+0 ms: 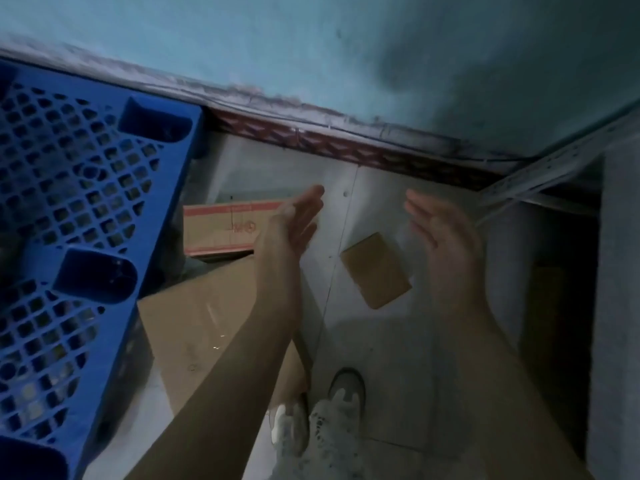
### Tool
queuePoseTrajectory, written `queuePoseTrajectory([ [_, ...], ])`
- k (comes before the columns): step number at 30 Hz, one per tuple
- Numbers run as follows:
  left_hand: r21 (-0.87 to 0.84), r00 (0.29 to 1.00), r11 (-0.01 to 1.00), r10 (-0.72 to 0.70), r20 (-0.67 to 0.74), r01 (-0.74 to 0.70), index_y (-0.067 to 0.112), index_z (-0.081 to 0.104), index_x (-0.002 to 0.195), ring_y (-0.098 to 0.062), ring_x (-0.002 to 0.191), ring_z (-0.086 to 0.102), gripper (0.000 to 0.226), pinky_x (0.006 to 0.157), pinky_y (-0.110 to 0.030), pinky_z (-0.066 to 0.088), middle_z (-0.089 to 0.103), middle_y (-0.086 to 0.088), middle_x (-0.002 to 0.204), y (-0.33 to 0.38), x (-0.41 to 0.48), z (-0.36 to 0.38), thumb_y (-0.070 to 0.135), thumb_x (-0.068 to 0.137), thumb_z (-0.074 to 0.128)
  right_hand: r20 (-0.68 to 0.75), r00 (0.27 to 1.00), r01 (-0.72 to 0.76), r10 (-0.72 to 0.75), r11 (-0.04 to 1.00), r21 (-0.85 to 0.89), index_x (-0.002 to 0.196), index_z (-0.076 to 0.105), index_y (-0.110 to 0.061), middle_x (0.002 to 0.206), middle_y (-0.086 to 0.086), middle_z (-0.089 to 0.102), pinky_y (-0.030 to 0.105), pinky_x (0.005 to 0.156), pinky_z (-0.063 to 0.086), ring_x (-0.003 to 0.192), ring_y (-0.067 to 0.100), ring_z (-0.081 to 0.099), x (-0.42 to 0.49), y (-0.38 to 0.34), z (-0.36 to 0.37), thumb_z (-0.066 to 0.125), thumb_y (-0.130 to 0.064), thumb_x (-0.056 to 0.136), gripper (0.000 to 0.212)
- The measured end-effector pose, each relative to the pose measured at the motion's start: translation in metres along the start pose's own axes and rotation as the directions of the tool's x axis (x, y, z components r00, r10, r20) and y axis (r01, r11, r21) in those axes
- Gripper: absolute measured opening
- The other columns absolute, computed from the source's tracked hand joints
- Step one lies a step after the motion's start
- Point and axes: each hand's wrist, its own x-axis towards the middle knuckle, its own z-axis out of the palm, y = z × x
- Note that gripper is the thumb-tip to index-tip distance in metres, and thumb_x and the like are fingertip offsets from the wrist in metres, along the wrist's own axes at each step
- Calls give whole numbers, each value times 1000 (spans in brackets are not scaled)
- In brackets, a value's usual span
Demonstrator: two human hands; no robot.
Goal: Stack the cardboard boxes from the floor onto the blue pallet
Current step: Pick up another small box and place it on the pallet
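Three cardboard boxes (375, 270) on the floor, two partly hidden by left forearm, blue pallet (69, 216) cropped, left hand (294, 220) and right hand (440, 233) empty, fingers spread.

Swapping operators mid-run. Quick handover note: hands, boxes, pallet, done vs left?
Left hand: open, empty, held above the floor.
Right hand: open, empty, palm facing the left hand.
Small box: on the floor, seen between the two hands.
Red-striped box: on the floor beside the blue pallet.
Large flat box: on the floor under the left forearm.
Done: no box visible on the pallet.
Left: all three boxes; the small one looks like the likely next pick.
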Motion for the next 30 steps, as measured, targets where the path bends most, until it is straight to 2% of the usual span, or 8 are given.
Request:
queuePoseTrajectory([
  [4, -44, 994, 999, -32, -101, 27, 27, 65, 115, -6, 115, 63, 37, 100, -28, 48, 69, 7, 124, -110, 57, -26, 31, 97, 34, 1, 1000, 5, -5, 998, -62, 100, 77, -37, 121, -8, 71, 35, 107, 45, 124, 17, 61, 38, 113, -14, 60, -31, 82, 26],
  [8, 183, 997, 981, -52, -64, 63, 46, 68, 103, -1, 121, 56, 40, 109, -36, 40, 64, 19, 125, -214, 97, -23, 33, 101, 30, 84, 996, -20, 33, 988, -154, 103, 73, -46, 123, -16, 68, 31, 106, 44, 125, 13, 60, 75, 207, -33, 59, -33, 84, 26],
  [10, 291, 995, 953, -94, 22, 84, 43, 65, 116, 4, 126, 48, 37, 113, -32, 36, 56, 25, 127, -259, 108, -19, 36, 101, 31, 106, 992, -35, 62, 969, -243, 104, 71, -50, 127, -16, 65, 33, 109, 42, 128, 12, 56, 89, 247, -43, 55, -30, 89, 29],
  [13, 298, 989, 944, -136, -50, 145, 35, 59, 130, 3, 133, 36, 36, 112, -24, 28, 44, 18, 145, -312, 123, -18, 35, 103, 34, 126, 985, -61, 115, 928, -368, 116, 62, -49, 144, -12, 54, 27, 114, 34, 138, 6, 44, 103, 292, -58, 50, -28, 91, 35],
  [15, 289, 977, 939, -149, -152, 188, 38, 54, 133, -1, 139, 31, 35, 105, -19, 24, 33, 16, 154, -334, 128, -19, 30, 104, 36, 123, 980, -94, 158, 905, -414, 121, 59, -50, 152, -15, 44, 17, 112, 29, 141, -1, 36, 107, 310, -69, 49, -30, 91, 37],
  [19, 224, 948, 927, -262, -180, 299, 43, 37, 144, 6, 132, 24, 44, 104, -20, 22, 22, 16, 159, -362, 126, -16, 29, 103, 39, 115, 974, -120, 195, 876, -467, 128, 55, -53, 154, -19, 41, 20, 111, 31, 141, 0, 36, 108, 331, -80, 51, -28, 98, 39],
  [23, 118, 935, 932, -326, -138, 342, 44, 25, 149, -14, 145, 27, 53, 117, -43, 29, 22, 7, 161, -372, 120, -10, 30, 102, 44, 149, 967, -116, 206, 879, -462, 122, 53, -62, 143, -31, 48, 11, 100, 33, 135, -6, 40, 109, 331, -73, 51, -36, 92, 40],
  [30, 68, 875, 903, -389, -289, 424, 30, 26, 149, -18, 128, 52, 68, 105, -40, 46, 47, 1, 145, -370, 121, -22, 22, 92, 63, 150, 947, -196, 285, 879, -434, 142, 48, -33, 136, -15, 52, 3, 89, 43, 120, -15, 48, 108, 341, -66, 63, -17, 96, 51],
])
